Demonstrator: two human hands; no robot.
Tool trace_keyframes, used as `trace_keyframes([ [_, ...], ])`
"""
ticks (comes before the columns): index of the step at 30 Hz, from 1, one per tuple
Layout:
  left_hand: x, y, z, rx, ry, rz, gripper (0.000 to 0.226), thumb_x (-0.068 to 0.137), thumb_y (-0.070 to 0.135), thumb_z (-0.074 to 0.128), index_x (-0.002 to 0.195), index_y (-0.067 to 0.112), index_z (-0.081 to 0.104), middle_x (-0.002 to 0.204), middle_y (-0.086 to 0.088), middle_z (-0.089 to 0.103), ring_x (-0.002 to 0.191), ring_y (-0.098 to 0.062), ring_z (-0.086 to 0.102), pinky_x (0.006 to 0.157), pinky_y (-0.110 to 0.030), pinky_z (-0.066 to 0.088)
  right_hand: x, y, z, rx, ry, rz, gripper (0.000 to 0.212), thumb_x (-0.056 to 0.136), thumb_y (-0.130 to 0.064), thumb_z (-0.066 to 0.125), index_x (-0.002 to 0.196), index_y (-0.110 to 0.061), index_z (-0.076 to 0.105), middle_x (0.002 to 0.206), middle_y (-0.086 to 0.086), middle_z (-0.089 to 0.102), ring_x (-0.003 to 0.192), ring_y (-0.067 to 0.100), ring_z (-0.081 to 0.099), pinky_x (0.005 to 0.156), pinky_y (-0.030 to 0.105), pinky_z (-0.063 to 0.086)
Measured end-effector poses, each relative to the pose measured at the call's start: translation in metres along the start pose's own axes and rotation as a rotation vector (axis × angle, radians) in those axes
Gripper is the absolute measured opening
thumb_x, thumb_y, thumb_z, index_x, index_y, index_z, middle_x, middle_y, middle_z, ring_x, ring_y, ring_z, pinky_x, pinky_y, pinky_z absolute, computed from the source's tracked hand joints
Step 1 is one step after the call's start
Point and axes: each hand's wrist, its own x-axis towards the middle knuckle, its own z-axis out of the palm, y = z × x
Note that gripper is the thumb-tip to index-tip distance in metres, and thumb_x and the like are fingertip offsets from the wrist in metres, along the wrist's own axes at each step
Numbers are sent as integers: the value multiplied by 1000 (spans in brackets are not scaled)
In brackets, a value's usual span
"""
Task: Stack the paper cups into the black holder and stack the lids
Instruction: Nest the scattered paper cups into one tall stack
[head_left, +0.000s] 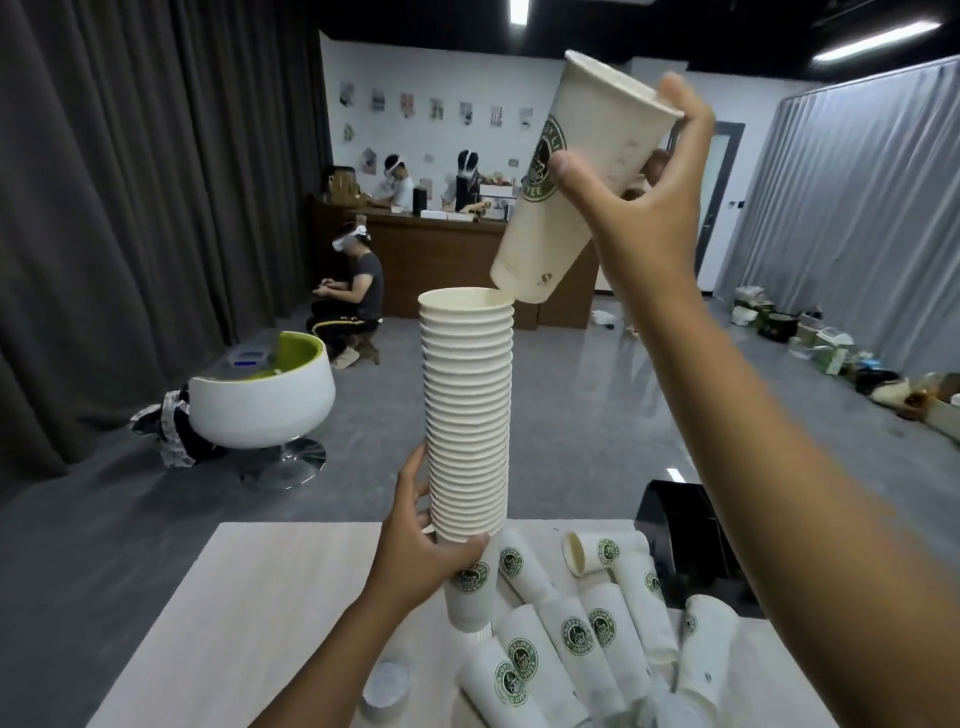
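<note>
My left hand (431, 545) grips the bottom of a tall stack of white paper cups (466, 415), held upright above the table. High above it, my right hand (654, 176) holds a single white cup with a green logo (576, 176), tilted, its base just touching the rim of the stack's top cup. Several loose cups (587, 639) with green logos lie on their sides on the light wooden table (249, 613). A clear lid (387, 686) rests on the table near my left forearm. The black holder (680, 530) stands at the table's far right edge, partly behind my right arm.
Beyond the table, a white and green round chair (265, 395) stands on the grey floor at left. Three people work near a brown counter (441, 254) at the back. Boxes and bags (826, 343) line the right wall by a curtain.
</note>
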Motion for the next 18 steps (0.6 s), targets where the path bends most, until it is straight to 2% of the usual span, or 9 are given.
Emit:
trace_keyframes([
  [2, -2, -2, 5, 2, 2, -5, 118, 62, 17, 99, 132, 80, 28, 127, 45, 55, 117, 11, 61, 85, -17, 57, 1, -1, -1, 32, -17, 15, 95, 79, -43, 86, 152, -23, 28, 147, 7, 46, 118, 14, 61, 84, 29, 62],
  [4, -3, -7, 9, -2, 14, -6, 117, 61, 18, 99, 134, 77, 30, 131, 36, 58, 118, 4, 64, 87, -21, 59, -1, 1, -3, 24, -32, 15, 95, 79, -41, 87, 152, -24, 28, 148, 5, 45, 120, 14, 60, 84, 30, 62],
  [9, -5, -12, 16, 26, -1, -22, 115, 58, 23, 99, 134, 77, 32, 127, 41, 57, 116, 0, 66, 93, -33, 60, -7, 9, -6, 45, -1, 53, 93, 78, -43, 87, 151, -28, 30, 148, -1, 45, 125, 14, 57, 93, 35, 61],
  [13, -8, -3, 20, 57, -46, -7, 117, 61, 25, 99, 140, 73, 26, 130, 43, 54, 115, 6, 64, 87, -19, 58, -12, 10, -5, 40, -30, 92, 93, 78, -42, 87, 150, -29, 31, 137, -11, 50, 121, 11, 59, 91, 31, 60],
  [16, -10, -2, 24, 49, -63, -3, 117, 64, 15, 98, 146, 62, 28, 129, 46, 53, 116, 4, 65, 87, -21, 58, -15, 15, -4, -14, -107, 118, 92, 76, -47, 88, 148, -33, 31, 135, -4, 55, 119, 15, 62, 88, 36, 62],
  [18, -10, -3, 25, 40, -52, -9, 116, 63, 16, 98, 144, 63, 29, 131, 45, 54, 117, 4, 65, 88, -23, 59, -17, 20, -4, -58, -162, 148, 90, 75, -50, 88, 145, -37, 33, 133, -7, 56, 116, 15, 62, 87, 38, 62],
])
